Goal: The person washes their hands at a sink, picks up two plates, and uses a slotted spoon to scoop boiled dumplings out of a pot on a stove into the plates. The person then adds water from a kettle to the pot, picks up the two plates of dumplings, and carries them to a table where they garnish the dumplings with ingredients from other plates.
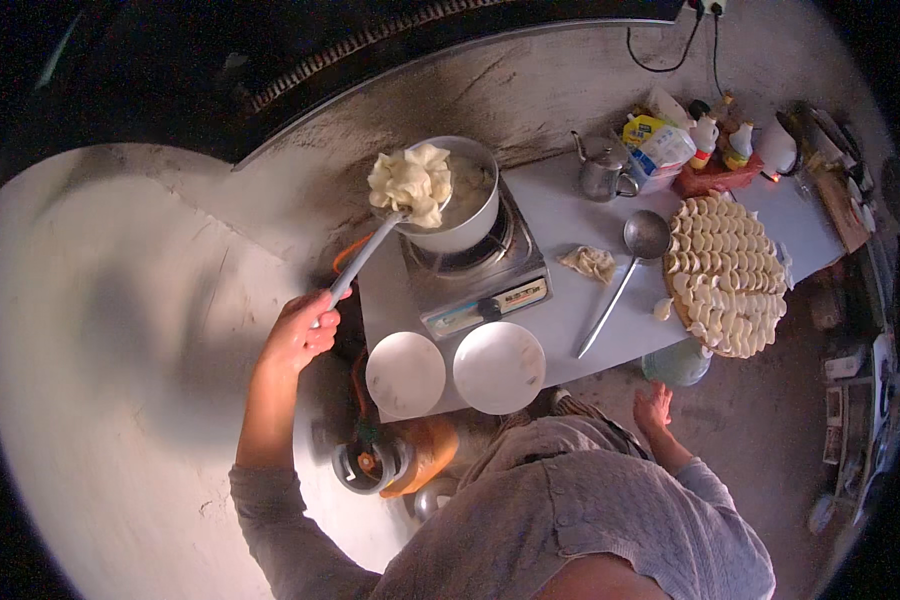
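Note:
My left hand (304, 326) grips the grey handle of a long skimmer or strainer (367, 251). Its bowl is heaped with cooked dumplings (410, 184) and is held over the left rim of a metal pot (461, 232). Cloudy liquid shows inside the pot, which stands on a gas stove (487, 289). In front of the stove, two white bowls (406, 375) (499, 367) stand side by side at the table's edge. My right hand (652, 407) hangs below the table edge, fingers apart, near a greenish plastic container (676, 363), holding nothing.
On the table (555, 322) lie a ladle (646, 234) and a crumpled cloth (590, 263). A round tray of uncooked dumplings (727, 281) overhangs the edge. Behind are a metal kettle (604, 171) and condiment bottles (703, 140). A gas cylinder (420, 457) stands below.

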A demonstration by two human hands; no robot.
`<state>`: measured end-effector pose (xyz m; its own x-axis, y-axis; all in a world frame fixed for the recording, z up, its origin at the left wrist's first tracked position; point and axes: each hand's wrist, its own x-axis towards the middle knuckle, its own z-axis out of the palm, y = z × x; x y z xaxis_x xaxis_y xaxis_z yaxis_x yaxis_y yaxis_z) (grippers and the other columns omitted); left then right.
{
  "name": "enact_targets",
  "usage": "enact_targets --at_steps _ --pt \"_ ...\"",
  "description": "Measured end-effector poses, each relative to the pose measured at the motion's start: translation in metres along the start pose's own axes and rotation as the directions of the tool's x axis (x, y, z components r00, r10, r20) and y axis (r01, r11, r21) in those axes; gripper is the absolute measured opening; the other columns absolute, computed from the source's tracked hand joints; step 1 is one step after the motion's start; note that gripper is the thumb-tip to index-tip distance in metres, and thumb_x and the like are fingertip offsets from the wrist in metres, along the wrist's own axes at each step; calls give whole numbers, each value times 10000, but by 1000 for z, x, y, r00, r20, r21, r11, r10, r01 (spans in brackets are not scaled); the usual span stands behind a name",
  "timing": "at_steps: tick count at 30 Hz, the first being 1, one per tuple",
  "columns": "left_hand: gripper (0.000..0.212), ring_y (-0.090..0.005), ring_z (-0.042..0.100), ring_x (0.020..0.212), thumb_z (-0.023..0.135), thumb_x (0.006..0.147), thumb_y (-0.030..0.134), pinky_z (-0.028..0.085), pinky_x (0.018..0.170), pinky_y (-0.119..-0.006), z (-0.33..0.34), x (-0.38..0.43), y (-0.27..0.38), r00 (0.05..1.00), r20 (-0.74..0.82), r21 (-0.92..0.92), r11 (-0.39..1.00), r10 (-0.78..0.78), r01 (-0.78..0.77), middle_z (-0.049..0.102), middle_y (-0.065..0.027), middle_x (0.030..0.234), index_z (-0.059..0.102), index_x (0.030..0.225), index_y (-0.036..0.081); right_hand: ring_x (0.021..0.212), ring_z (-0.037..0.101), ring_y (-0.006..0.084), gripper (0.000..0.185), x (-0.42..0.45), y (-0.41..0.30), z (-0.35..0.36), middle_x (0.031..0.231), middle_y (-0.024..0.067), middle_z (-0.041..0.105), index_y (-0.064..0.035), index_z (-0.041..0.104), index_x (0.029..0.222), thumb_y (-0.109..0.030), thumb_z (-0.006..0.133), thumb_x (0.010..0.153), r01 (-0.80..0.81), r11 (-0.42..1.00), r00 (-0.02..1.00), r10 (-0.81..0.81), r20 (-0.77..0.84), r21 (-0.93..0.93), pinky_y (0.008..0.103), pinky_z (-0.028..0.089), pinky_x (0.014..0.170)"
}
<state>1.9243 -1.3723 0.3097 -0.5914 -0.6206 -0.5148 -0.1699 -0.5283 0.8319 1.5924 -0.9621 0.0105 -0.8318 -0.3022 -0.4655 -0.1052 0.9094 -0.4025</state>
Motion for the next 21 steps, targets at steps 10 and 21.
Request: enact_targets --at_steps 10,21 --pt "216 -14 260 390 466 859 168 205 322 -158 -26 -147 -86 939 -343 -28 999 15 -26 396 26 558 522 990 7 1119 311 326 460 29 -28 36 1146 157 399 -102 385 1157 -310 507 766 326 920 945 -319 69 -216 499 281 904" --pt "174 -60 359 382 455 847 157 267 335 -203 -37 -123 -268 817 -571 17 994 -78 107 421 14 531 475 704 60 1125 311 330 499 20 -66 18 1176 134 375 -104 374 1173 -349 522 764 295 916 954 -266 140 -273 647 283 798"
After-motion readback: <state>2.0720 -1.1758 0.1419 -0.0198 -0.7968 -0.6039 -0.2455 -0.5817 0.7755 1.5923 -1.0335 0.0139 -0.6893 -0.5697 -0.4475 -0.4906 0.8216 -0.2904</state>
